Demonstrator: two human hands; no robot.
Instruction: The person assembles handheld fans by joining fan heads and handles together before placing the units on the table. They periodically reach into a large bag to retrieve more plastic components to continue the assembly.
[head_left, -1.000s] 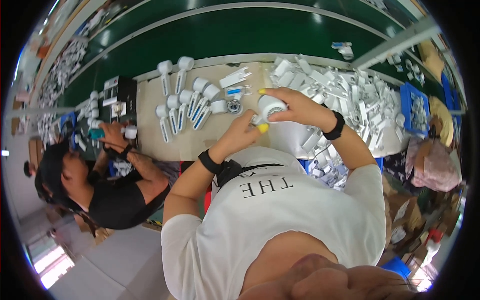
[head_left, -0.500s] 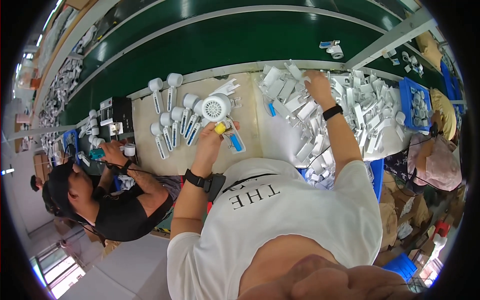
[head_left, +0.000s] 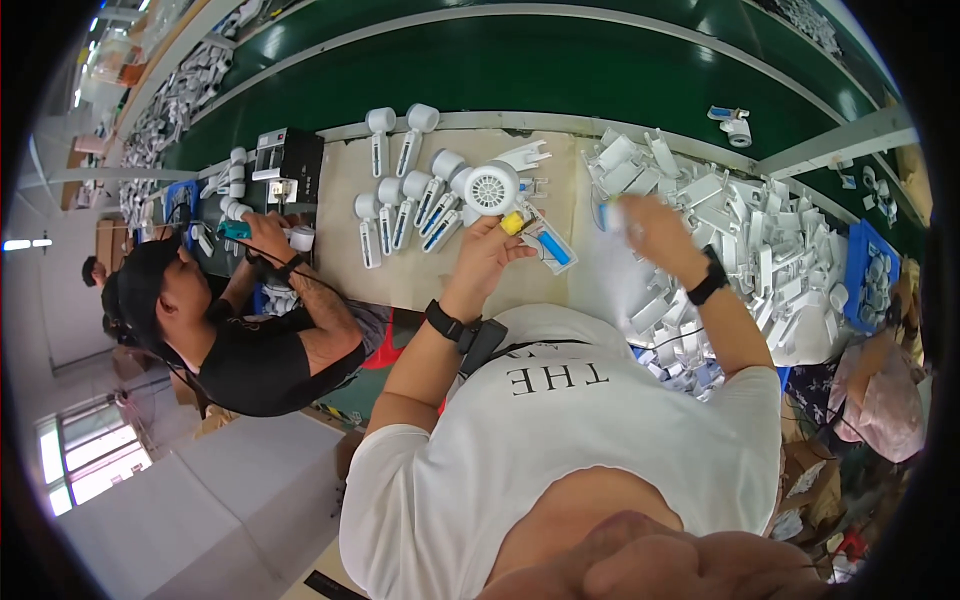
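My left hand [head_left: 480, 262] is closed on a white handheld fan [head_left: 493, 188] with a round grille. The fan's handle lies uncovered, showing a blue battery [head_left: 553, 247] and thin wires. A small yellow piece [head_left: 513, 222] sits at my left fingertips; whether it is worn or held is unclear. My right hand [head_left: 658, 238], smeared by motion, is at the left side of a heap of white plastic handle parts [head_left: 735, 215]. A blurred whitish plastic piece [head_left: 618, 213] shows at its pinched fingers. Several white fans [head_left: 400, 210] rest on the beige mat just left of the held one.
A co-worker [head_left: 240, 340] in black sits at left with a teal tool [head_left: 234, 229], beside a black machine [head_left: 290, 160]. Behind the mat runs a green conveyor [head_left: 560, 70] bearing a fan piece [head_left: 738, 130]. A blue bin [head_left: 860, 275] stands at right, near another person [head_left: 885, 400].
My right hand has come out of the heap, nearer to me and toward the held fan, with a whitish piece at its fingers. My left hand keeps its hold. The whole view has shifted.
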